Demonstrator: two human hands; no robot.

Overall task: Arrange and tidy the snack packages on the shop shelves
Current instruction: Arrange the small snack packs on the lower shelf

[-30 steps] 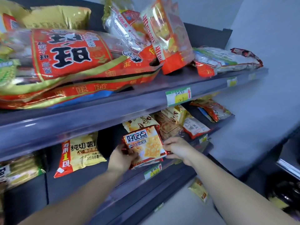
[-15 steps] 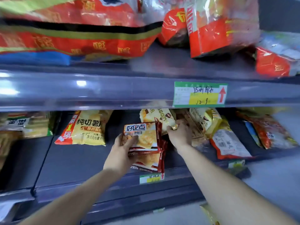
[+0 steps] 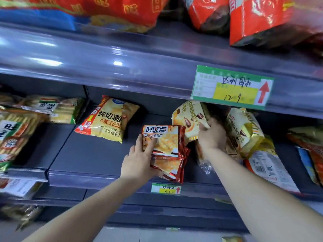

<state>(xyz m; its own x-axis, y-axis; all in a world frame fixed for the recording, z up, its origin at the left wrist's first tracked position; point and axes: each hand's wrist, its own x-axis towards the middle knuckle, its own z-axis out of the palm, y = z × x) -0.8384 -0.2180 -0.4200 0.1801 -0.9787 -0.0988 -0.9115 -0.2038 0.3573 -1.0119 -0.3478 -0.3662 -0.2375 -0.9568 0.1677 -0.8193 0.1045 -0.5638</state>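
Left hand (image 3: 139,161) holds red cracker packs (image 3: 166,151); right hand (image 3: 212,135) grips croissant bag (image 3: 188,117).

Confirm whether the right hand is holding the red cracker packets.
No, the right hand grips the croissant bag; the left hand holds the cracker packets.
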